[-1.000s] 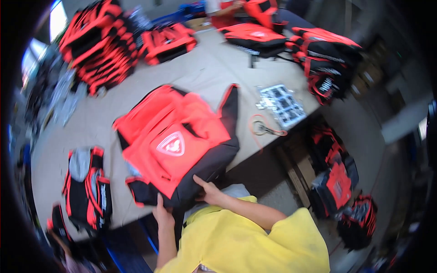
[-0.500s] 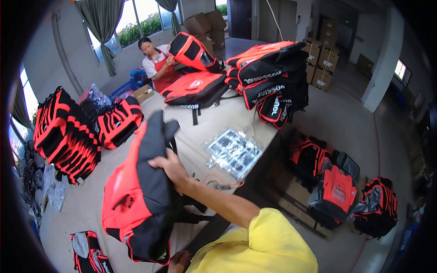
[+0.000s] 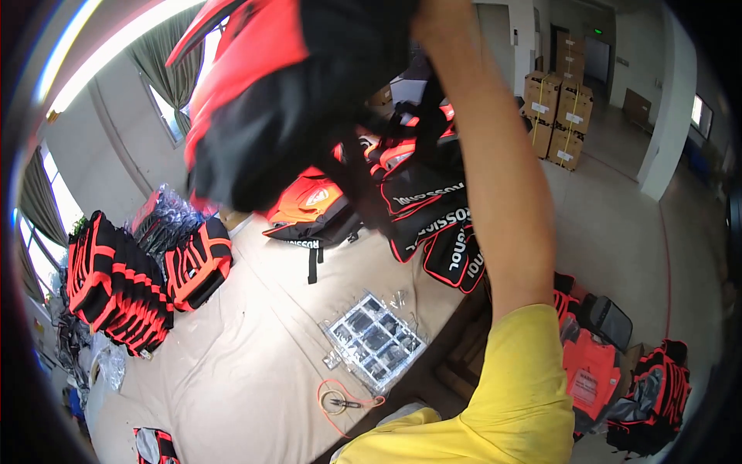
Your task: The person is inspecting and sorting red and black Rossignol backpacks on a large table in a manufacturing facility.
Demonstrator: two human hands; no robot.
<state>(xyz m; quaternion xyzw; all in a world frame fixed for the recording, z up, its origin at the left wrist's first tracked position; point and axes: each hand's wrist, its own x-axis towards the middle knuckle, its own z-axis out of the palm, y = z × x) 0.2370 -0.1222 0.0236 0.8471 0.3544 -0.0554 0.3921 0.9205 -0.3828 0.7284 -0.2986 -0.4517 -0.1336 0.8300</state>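
Note:
A red and black backpack (image 3: 263,116), smeared by motion, hangs high across the upper part of the head view. My right hand (image 3: 439,22) grips it at the upper edge of the picture, its fingers mostly hidden by the bag and the frame edge. Below and behind the raised bag, a stack of black and red backpacks (image 3: 429,224) stands on the far side of the table. Another red-topped backpack (image 3: 313,203) lies just left of that stack, partly covered by the lifted one. My left hand is outside the picture.
On the beige-covered table (image 3: 232,371) lie a clear-wrapped compartment tray (image 3: 375,340) and snips (image 3: 340,402) with an orange cord. Red and black bags (image 3: 116,286) stand in a row at left. More bags (image 3: 591,371) sit low at right; cartons (image 3: 556,116) stand beyond.
My right hand has lifted the backpack off the near table, up and away toward the far stack. My left hand has left the picture. The raised bag now hides the co-worker.

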